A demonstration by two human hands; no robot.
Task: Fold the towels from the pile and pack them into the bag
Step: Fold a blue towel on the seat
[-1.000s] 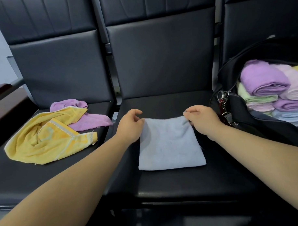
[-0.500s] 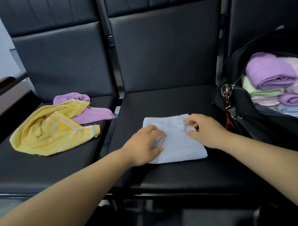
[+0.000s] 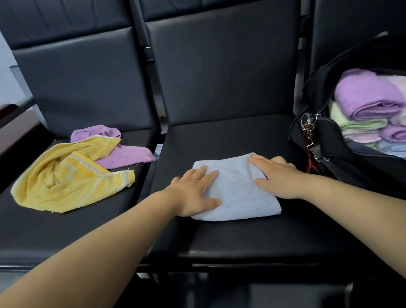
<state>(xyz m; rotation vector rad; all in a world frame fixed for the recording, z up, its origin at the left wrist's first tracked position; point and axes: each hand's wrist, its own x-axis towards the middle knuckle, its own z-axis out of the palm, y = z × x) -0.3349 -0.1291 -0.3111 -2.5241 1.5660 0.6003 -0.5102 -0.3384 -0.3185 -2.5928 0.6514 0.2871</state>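
Left hand (image 3: 194,193): yours lies palm down, fingers straight and slightly apart, on the pale blue towel (image 3: 238,194).
Right hand (image 3: 278,176): same flat pose (fingers straight).
Pale blue towel: one, folded, on the middle seat (image 3: 220,139).
Pile: two, yellow towel (image 3: 67,179) over purple towel (image 3: 126,154).
Bag (image 3: 335,153): one, holding folded towels (image 3: 368,97).

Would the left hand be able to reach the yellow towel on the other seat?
Probably yes. The left hand lies flat on the blue towel, holding nothing, and the yellow towel sits on the next seat to its left, with nothing standing between them.
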